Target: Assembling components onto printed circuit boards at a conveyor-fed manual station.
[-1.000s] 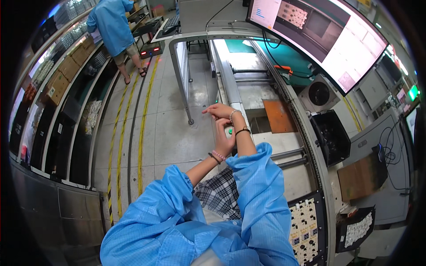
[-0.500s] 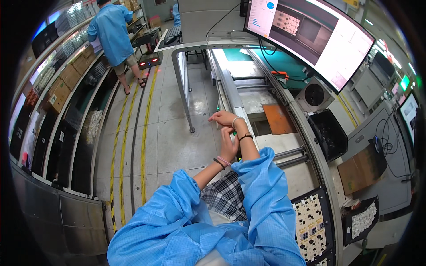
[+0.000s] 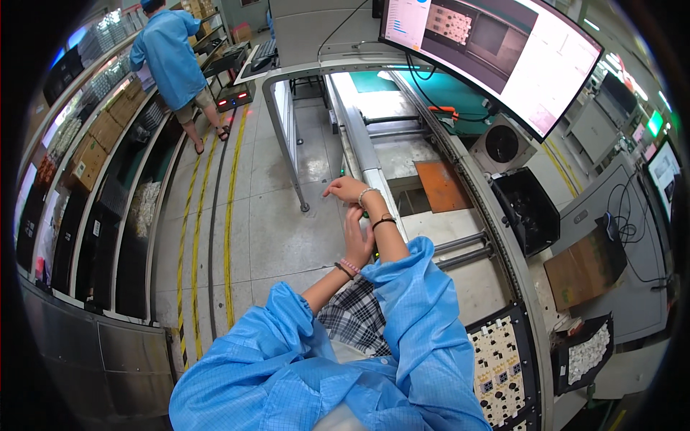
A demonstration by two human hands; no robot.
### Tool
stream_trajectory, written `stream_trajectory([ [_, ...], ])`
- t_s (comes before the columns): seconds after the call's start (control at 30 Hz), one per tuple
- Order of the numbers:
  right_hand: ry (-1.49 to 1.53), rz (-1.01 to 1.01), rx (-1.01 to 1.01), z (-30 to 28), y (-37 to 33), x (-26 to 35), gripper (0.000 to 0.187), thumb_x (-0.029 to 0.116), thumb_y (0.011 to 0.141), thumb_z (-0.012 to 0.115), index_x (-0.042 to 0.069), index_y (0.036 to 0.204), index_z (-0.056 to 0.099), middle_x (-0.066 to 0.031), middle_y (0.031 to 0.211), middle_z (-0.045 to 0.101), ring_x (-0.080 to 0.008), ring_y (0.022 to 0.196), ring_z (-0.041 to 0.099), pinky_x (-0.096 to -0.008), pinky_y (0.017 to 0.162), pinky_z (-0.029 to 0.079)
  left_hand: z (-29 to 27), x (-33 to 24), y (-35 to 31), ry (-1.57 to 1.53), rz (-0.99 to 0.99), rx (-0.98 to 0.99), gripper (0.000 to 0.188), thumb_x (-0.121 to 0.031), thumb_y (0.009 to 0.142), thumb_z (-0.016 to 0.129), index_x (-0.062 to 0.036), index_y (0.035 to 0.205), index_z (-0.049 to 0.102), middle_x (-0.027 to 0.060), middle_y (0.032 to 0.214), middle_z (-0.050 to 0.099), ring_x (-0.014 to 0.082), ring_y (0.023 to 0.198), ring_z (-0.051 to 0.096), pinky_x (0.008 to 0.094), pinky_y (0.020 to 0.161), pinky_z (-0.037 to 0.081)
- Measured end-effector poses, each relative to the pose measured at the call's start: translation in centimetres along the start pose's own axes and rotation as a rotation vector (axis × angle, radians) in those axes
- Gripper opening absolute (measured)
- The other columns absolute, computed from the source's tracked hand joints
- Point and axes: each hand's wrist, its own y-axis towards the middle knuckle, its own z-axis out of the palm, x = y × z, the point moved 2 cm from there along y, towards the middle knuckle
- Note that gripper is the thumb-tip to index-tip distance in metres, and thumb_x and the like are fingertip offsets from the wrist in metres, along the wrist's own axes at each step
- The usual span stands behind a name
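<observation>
My right hand (image 3: 346,189) hangs over the near-side rail of the conveyor, pointing left with its fingers loosely bent and nothing visible in them. A light beaded bracelet and a dark band circle its wrist. Just below it, my left hand (image 3: 357,233) points upward beside the right wrist, its fingers mostly stretched; whether they touch that wrist I cannot tell. Pink beads and a dark band are on the left wrist. A small green spot shows between the hands. The metal conveyor rail (image 3: 357,136) runs past both hands.
At lower right lies a board with pale components (image 3: 499,366). A monitor (image 3: 496,54) hangs above the conveyor, with a black bin (image 3: 526,208) and a cardboard piece (image 3: 583,269) to the right. Shelves (image 3: 108,208) line the left. Another person (image 3: 169,57) stands at the far left.
The view has shifted slightly, so the conveyor and monitor sit further left. Both hands stay close together; my left fingers look straighter beside the right wrist.
</observation>
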Motion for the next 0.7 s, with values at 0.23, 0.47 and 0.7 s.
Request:
stream_trajectory([
  [0.23,0.144,0.112,0.073,-0.6,0.4,0.1,0.029,0.024,0.092,0.05,0.011,0.103,0.073,-0.0013,0.06,0.052,-0.0114,0.057,0.045,-0.0292,0.054,0.041,1.0,-0.1,0.2,-0.066,-0.015,-0.082,0.042,-0.017,0.09,0.049,0.003,0.126,0.042,0.0235,0.132,0.042,0.0391,0.129,0.037,0.0462,0.109,0.026],
  [0.47,0.106,-0.056,-0.166,-1.0,-0.9,0.6,0.028,0.024,0.092,0.05,0.01,0.105,0.071,-0.0036,0.059,0.053,-0.0119,0.055,0.045,-0.0306,0.052,0.038,-0.5,1.3,0.3,0.018,0.047,0.09,0.047,-0.015,0.087,0.055,0.0004,0.13,0.043,0.0221,0.135,0.042,0.0391,0.132,0.036,0.045,0.109,0.028],
  [0.7,0.124,-0.108,-0.193,-0.6,-1.1,0.5,0.027,0.023,0.093,0.05,0.008,0.104,0.07,-0.0039,0.063,0.057,-0.0125,0.056,0.047,-0.0301,0.053,0.039,-1.6,1.7,0.6,0.008,0.083,0.182,0.049,-0.018,0.086,0.058,0.0002,0.129,0.043,0.0237,0.136,0.042,0.0401,0.132,0.037,0.0453,0.109,0.028],
])
